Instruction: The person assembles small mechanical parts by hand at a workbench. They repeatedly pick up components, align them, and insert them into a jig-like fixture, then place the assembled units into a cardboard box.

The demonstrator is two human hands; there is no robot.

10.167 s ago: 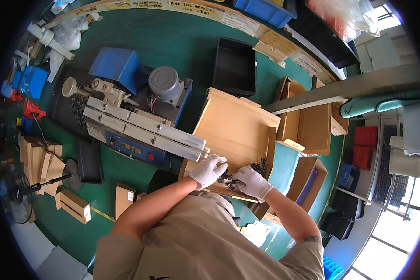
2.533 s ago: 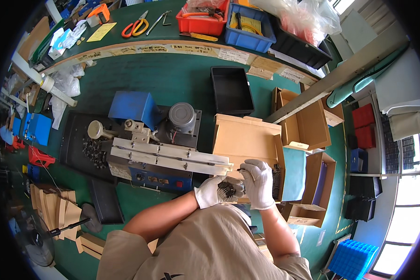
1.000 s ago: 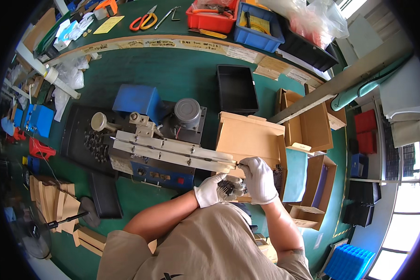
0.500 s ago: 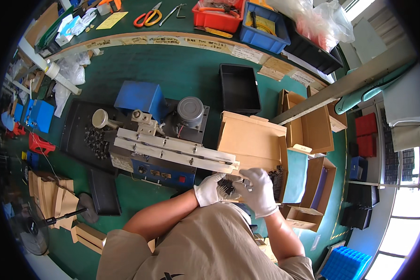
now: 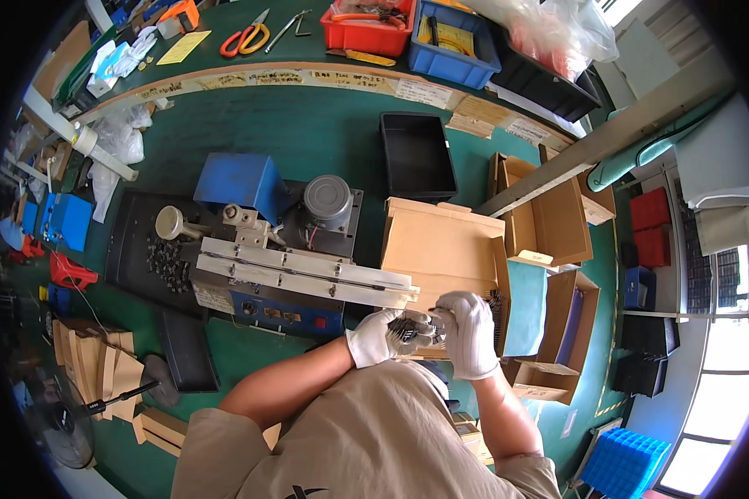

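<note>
My left hand [image 5: 374,341], in a white glove, is closed around a bunch of small dark metal parts [image 5: 404,330] just below the right end of a long pale guide rail [image 5: 308,273]. Close beside it on the right, my gloved right hand [image 5: 472,337] has thumb and fingers pinched together, with a small dark part at the fingertips. The rail lies across a bench machine with a blue control panel [image 5: 295,318], a blue box [image 5: 240,185] and a round grey motor [image 5: 327,198]. What exactly the pinched part is cannot be made out.
An open cardboard box [image 5: 445,241] lies right of the rail, with dark parts partly behind my right hand. Beyond stands a black bin [image 5: 416,154]. A black tray [image 5: 133,241] with loose dark parts sits at the left. More cardboard boxes [image 5: 549,208] stand at the right.
My right hand has risen slightly and turned more upright, its fingertips now pinched beside the rail's end. My left hand stays around the parts. The whole view has shifted a little.
</note>
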